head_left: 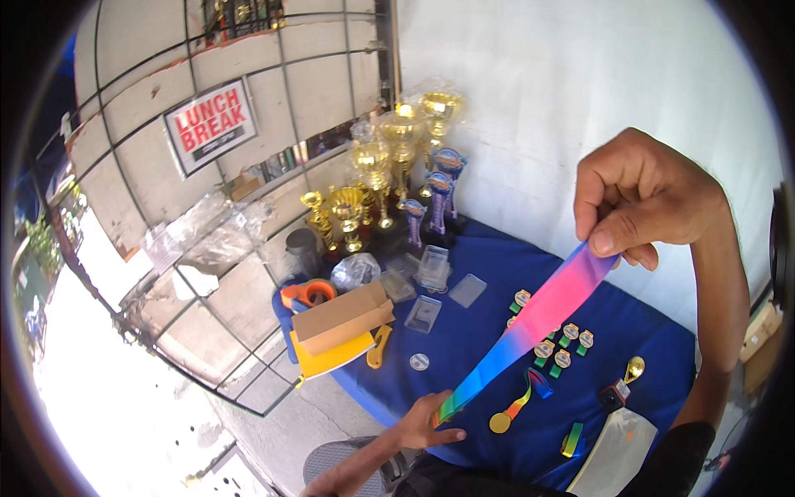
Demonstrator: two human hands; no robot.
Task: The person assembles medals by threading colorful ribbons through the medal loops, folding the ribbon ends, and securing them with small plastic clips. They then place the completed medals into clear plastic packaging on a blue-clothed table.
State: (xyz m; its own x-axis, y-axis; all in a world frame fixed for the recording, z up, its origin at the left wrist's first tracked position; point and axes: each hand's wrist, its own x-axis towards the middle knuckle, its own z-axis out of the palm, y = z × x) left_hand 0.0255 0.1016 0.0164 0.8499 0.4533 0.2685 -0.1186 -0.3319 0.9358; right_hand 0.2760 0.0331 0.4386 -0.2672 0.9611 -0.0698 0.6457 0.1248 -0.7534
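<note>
Blue-draped counter [497, 315] below, red-and-white rectangular sign [210, 125] on the tiled wall, brown carton [342, 317] over a yellow folder. Right hand [642, 199] pinches the rainbow ribbon [530, 327] up high (stretched taut), left hand [426, 427] closes its grip on the low end.

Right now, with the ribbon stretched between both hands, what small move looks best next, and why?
Probably lower the right hand toward the blue table: the rainbow ribbon is taut, its other end pinched by the left hand near a gold medal.
</note>
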